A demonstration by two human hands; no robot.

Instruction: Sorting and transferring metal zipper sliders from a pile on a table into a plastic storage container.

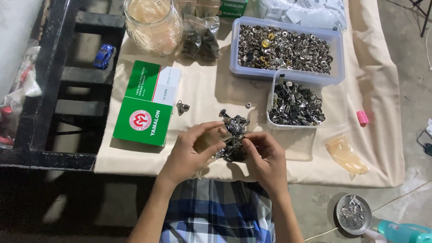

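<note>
My left hand (195, 150) and my right hand (265, 155) meet over a beige cloth (207, 90), both pinching a small heap of dark metal clips and fasteners (234, 137). The fingers of each hand close on pieces at the pile's edges. A single loose clip (182, 107) and a tiny metal ring (248, 105) lie on the cloth just beyond the pile.
A clear tub of silver snap buttons (288, 47) and a smaller tub of dark clips (297, 105) stand at the back right. A green and white box (146, 105) lies left, a glass jar (153, 24) behind it. A round metal dish (353, 213) sits on the floor.
</note>
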